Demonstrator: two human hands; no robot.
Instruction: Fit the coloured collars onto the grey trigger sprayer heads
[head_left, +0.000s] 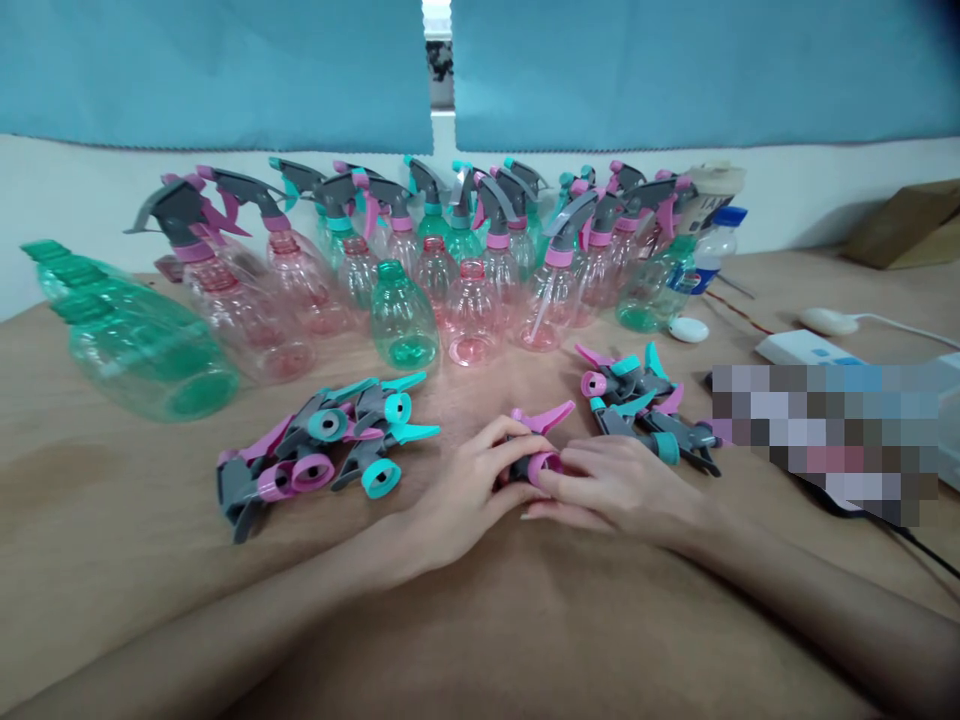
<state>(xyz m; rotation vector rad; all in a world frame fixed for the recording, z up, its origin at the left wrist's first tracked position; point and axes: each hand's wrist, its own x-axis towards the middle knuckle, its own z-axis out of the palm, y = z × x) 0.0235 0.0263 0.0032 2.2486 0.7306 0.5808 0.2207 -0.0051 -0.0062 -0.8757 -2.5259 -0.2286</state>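
Near the middle of the table, my left hand (472, 490) is closed round a grey and pink spray head (545, 465). The pink lever of that head sticks up to the right, and its pink collar faces my right hand (619, 485). The fingers of my right hand pinch that collar from the right; their tips are partly hidden. To the left lies a pile of loose spray heads (326, 425) with pink and turquoise collars. A second, similar pile of spray heads (637, 400) lies just beyond my right hand.
Behind my hands stand several pink and green bottles, many with spray heads fitted; one open green bottle (405, 320) is at the front. Open green bottles (150, 350) stand at the left. A white mouse (827, 321), cables and a blurred-out device (832, 430) lie at the right.
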